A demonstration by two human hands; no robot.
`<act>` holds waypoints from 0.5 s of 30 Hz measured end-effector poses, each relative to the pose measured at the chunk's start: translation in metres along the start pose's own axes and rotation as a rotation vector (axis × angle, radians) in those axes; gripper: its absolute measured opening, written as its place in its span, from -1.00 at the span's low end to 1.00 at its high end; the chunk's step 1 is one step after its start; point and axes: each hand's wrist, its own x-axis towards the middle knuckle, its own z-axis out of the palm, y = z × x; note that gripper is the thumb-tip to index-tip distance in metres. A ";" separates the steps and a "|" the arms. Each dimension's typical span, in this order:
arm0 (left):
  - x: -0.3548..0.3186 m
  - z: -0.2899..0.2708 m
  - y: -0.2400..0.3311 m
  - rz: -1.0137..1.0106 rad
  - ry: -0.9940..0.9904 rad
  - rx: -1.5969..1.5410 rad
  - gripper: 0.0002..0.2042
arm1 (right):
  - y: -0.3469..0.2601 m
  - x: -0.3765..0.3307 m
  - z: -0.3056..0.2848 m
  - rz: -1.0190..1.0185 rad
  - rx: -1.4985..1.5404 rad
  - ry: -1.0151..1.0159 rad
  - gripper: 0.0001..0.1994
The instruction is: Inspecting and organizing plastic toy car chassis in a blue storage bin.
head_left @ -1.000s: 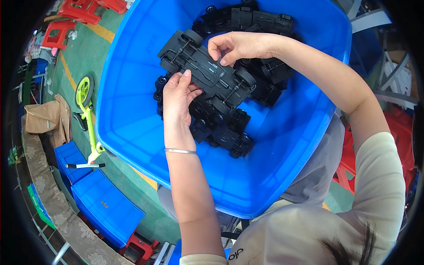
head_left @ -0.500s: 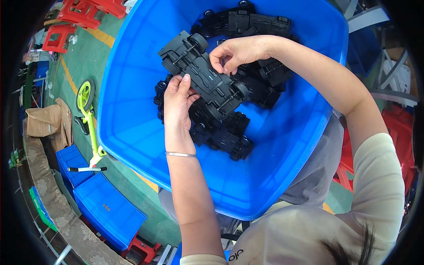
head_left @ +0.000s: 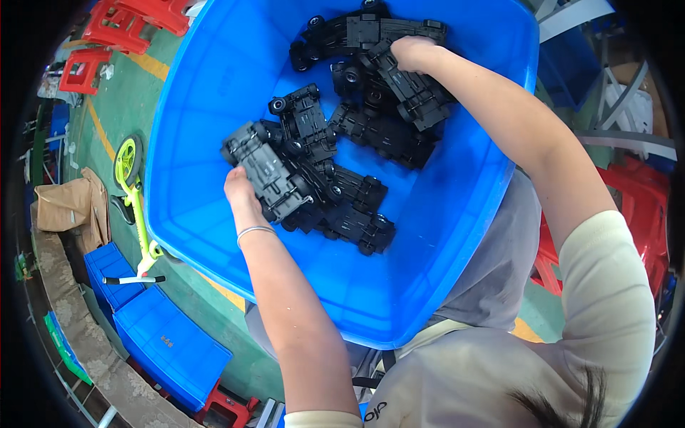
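Inside the large blue tub (head_left: 214, 107), a pile of black toy car chassis (head_left: 357, 135) lies heaped toward the far wall and the middle, wheels and undersides turned every way. At the near left of the heap, the left hand (head_left: 241, 191) grips one grey-black chassis (head_left: 267, 175) by its end, fingers closed round it, the piece tilted and raised a little above the others while touching its neighbours. At the far side, the right hand (head_left: 414, 53) is down among the pieces, resting on a long black chassis (head_left: 410, 89); whether its fingers are closed on that piece or merely pressed on it cannot be told, since the back of the hand hides them. Judging by how things lie, the work looks far from finished: roughly a dozen pieces remain in the tub, and only one is lifted clear of the heap. Around the tub, the green floor (head_left: 121, 107) carries red plastic stools (head_left: 132, 21), a yellow-green scooter (head_left: 132, 178), a brown cardboard box (head_left: 68, 203) and stacked blue crates (head_left: 168, 342) at the lower left.
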 end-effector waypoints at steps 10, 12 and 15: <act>0.009 -0.003 -0.026 -0.213 0.208 0.198 -0.84 | 0.019 0.022 0.021 0.173 0.179 -0.018 -0.58; 0.011 -0.004 -0.030 -0.245 0.181 0.210 -0.86 | 0.023 0.021 0.015 0.116 0.376 -0.078 -0.73; 0.004 -0.004 -0.019 -0.211 0.160 0.281 -0.85 | 0.023 0.017 0.004 0.058 0.412 -0.068 -0.75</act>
